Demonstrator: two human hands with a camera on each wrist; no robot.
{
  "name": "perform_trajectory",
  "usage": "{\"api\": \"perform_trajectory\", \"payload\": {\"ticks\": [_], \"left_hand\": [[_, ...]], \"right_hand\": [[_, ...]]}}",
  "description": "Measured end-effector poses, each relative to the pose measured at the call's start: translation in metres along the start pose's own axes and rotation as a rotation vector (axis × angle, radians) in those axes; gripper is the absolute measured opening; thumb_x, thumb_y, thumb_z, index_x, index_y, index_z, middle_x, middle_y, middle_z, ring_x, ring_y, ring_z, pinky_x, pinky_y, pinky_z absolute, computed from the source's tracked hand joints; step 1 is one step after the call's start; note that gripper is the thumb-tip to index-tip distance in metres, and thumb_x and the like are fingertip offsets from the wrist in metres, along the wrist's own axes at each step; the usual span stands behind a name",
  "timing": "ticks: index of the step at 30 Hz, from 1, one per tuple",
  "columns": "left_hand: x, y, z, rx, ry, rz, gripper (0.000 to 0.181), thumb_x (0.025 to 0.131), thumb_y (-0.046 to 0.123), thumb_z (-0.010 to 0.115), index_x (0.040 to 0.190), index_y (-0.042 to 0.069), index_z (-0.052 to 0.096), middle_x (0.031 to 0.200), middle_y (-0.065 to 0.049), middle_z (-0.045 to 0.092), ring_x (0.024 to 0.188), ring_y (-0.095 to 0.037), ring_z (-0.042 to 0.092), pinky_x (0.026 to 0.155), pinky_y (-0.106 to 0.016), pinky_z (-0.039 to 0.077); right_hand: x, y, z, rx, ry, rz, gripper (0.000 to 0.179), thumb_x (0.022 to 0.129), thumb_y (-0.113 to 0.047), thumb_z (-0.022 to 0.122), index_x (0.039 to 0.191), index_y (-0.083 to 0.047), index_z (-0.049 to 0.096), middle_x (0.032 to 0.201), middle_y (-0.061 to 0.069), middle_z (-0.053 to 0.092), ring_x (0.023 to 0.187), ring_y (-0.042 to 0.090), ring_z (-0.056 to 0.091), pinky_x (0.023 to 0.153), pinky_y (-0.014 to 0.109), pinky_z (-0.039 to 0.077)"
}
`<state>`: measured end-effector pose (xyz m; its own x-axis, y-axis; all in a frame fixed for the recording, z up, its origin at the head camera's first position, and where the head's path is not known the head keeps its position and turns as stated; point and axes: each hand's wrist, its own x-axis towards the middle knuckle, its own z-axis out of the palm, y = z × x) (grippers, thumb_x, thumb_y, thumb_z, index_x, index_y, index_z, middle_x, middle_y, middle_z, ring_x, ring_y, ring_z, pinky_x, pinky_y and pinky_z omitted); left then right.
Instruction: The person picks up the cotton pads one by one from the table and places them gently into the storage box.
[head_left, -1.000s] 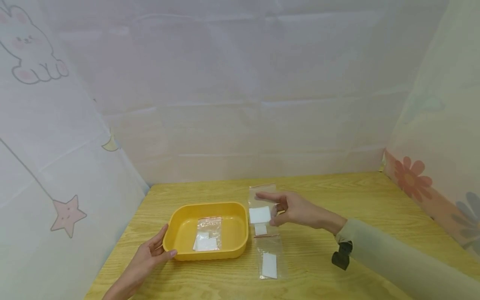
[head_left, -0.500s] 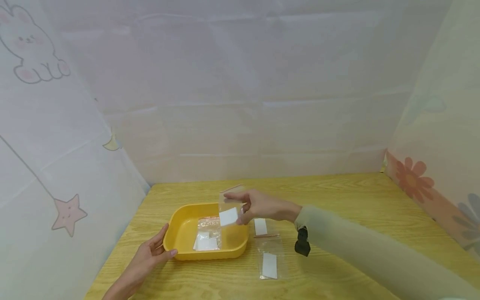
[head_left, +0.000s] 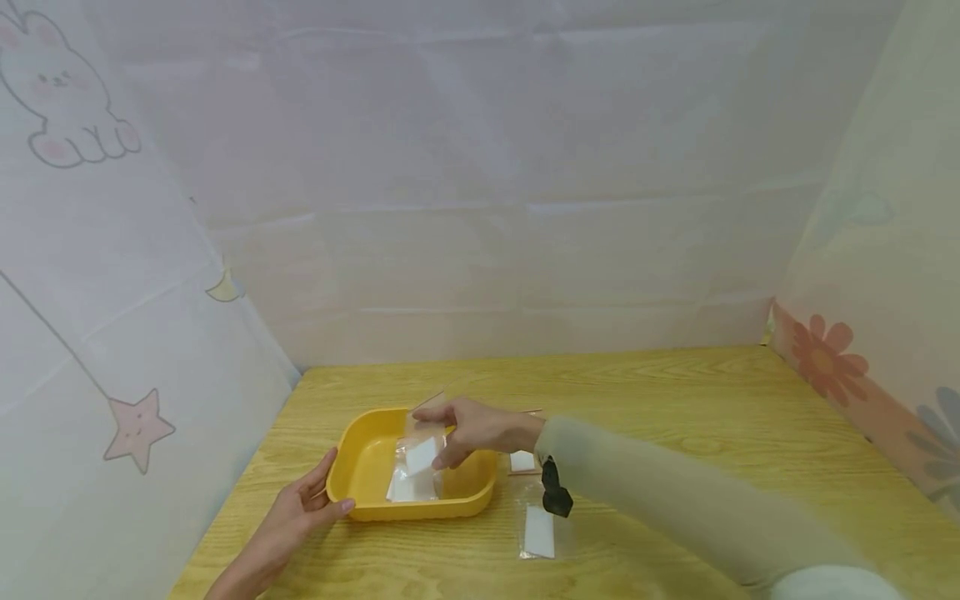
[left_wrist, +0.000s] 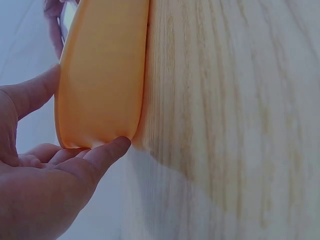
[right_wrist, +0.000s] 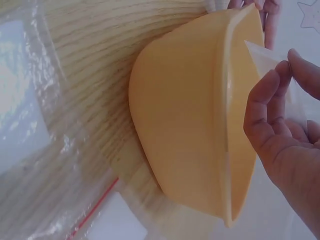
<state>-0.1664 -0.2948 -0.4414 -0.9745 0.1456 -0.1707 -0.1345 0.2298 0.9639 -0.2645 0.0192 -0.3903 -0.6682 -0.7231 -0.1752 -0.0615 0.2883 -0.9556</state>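
My left hand (head_left: 294, 507) grips the near left corner of a yellow plastic tray (head_left: 365, 468). In the left wrist view, the thumb meets the rim and the other fingers lie along the end wall. Over the tray, my right hand (head_left: 467, 432) pinches a small clear zip bag (head_left: 422, 456) with a white piece inside. The right wrist view shows the thumb and fingertips on the clear plastic (right_wrist: 257, 55), just beyond the tray's rim. Beneath the held bag, another zip bag with white pieces (head_left: 402, 490) lies on the tray floor, partly covered in the head view.
Right of the tray, a zip bag (head_left: 538, 532) with a white piece lies on the wooden table (head_left: 660, 400). Behind it lies another bag (head_left: 522, 462), partly hidden by the right sleeve (head_left: 645, 492). A pale cloth wall (head_left: 495, 250) rises behind the table.
My right hand has carried the zip bag leftward from above the bags on the table, across the tray's right rim, and lower over the tray. The left hand and tray have stayed put.
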Motion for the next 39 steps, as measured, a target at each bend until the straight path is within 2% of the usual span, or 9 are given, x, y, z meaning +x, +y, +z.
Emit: {"api": "perform_trajectory", "payload": {"ticks": [3, 6, 9, 13, 17, 25, 29, 34, 39], "left_hand": [[-0.001, 0.001, 0.000, -0.004, -0.004, -0.004, 0.093, 0.099, 0.010, 0.075, 0.169, 0.004, 0.014, 0.170, -0.021, 0.016, 0.148, -0.041, 0.037, 0.103, -0.033, 0.053], [-0.001, 0.001, 0.000, -0.003, -0.015, 0.000, 0.093, 0.100, 0.010, 0.074, 0.169, 0.004, 0.013, 0.170, -0.021, 0.014, 0.148, -0.041, 0.037, 0.103, -0.033, 0.054], [-0.002, 0.001, -0.001, -0.001, -0.030, 0.011, 0.092, 0.101, 0.009, 0.073, 0.168, 0.002, 0.011, 0.171, -0.022, 0.012, 0.148, -0.042, 0.036, 0.103, -0.033, 0.054], [-0.002, 0.001, -0.001, -0.003, -0.029, 0.019, 0.091, 0.101, 0.008, 0.073, 0.168, 0.001, 0.011, 0.170, -0.022, 0.014, 0.147, -0.042, 0.037, 0.103, -0.032, 0.054], [-0.002, 0.001, 0.000, -0.003, -0.026, 0.017, 0.090, 0.101, 0.008, 0.072, 0.168, 0.002, 0.012, 0.170, -0.022, 0.015, 0.147, -0.042, 0.037, 0.103, -0.033, 0.054], [-0.001, 0.001, 0.000, 0.006, -0.019, 0.007, 0.091, 0.101, 0.008, 0.073, 0.168, 0.001, 0.013, 0.170, -0.023, 0.014, 0.147, -0.043, 0.037, 0.103, -0.035, 0.054], [-0.001, 0.002, 0.000, 0.002, -0.015, 0.000, 0.092, 0.100, 0.009, 0.074, 0.168, 0.002, 0.013, 0.170, -0.021, 0.013, 0.148, -0.042, 0.036, 0.104, -0.034, 0.053], [-0.001, 0.003, 0.000, -0.010, -0.013, -0.006, 0.093, 0.100, 0.010, 0.075, 0.169, 0.004, 0.012, 0.171, -0.020, 0.013, 0.148, -0.041, 0.036, 0.104, -0.034, 0.053], [-0.001, 0.002, 0.000, -0.019, -0.010, -0.003, 0.094, 0.100, 0.010, 0.075, 0.169, 0.005, 0.012, 0.171, -0.020, 0.013, 0.148, -0.042, 0.037, 0.103, -0.034, 0.053]], "right_hand": [[0.006, 0.004, 0.007, 0.010, 0.022, 0.024, 0.082, 0.084, 0.007, 0.083, 0.158, -0.008, 0.050, 0.160, 0.009, 0.046, 0.085, 0.021, 0.067, 0.079, 0.037, 0.064], [0.011, 0.008, 0.012, 0.020, 0.038, 0.038, 0.081, 0.083, 0.007, 0.085, 0.156, -0.006, 0.053, 0.157, 0.008, 0.050, 0.098, 0.020, 0.066, 0.077, 0.037, 0.064], [0.016, 0.012, 0.017, 0.048, 0.039, 0.034, 0.080, 0.082, 0.009, 0.085, 0.155, -0.002, 0.052, 0.153, 0.010, 0.054, 0.098, 0.022, 0.067, 0.075, 0.039, 0.065], [0.019, 0.016, 0.023, 0.080, 0.024, 0.030, 0.081, 0.082, 0.012, 0.083, 0.155, 0.003, 0.049, 0.151, 0.015, 0.056, 0.082, 0.022, 0.069, 0.072, 0.042, 0.065], [0.019, 0.018, 0.029, 0.079, 0.012, 0.058, 0.084, 0.082, 0.012, 0.083, 0.157, 0.002, 0.047, 0.151, 0.018, 0.054, 0.070, 0.022, 0.067, 0.071, 0.043, 0.065], [0.019, 0.020, 0.033, -0.008, 0.054, 0.114, 0.084, 0.081, 0.008, 0.086, 0.156, -0.008, 0.053, 0.152, 0.023, 0.053, 0.063, 0.022, 0.066, 0.062, 0.036, 0.064], [0.019, 0.019, 0.034, -0.066, 0.087, 0.127, 0.082, 0.081, 0.004, 0.089, 0.155, -0.008, 0.055, 0.151, 0.022, 0.055, 0.059, 0.021, 0.064, 0.057, 0.033, 0.061], [0.017, 0.017, 0.037, -0.123, 0.130, 0.146, 0.081, 0.081, -0.003, 0.091, 0.153, -0.006, 0.056, 0.149, 0.020, 0.057, 0.057, 0.020, 0.059, 0.049, 0.028, 0.052], [0.012, 0.010, 0.036, -0.182, 0.141, 0.167, 0.080, 0.082, -0.009, 0.093, 0.153, -0.008, 0.057, 0.148, 0.020, 0.058, 0.057, 0.020, 0.059, 0.047, 0.028, 0.049]]}}
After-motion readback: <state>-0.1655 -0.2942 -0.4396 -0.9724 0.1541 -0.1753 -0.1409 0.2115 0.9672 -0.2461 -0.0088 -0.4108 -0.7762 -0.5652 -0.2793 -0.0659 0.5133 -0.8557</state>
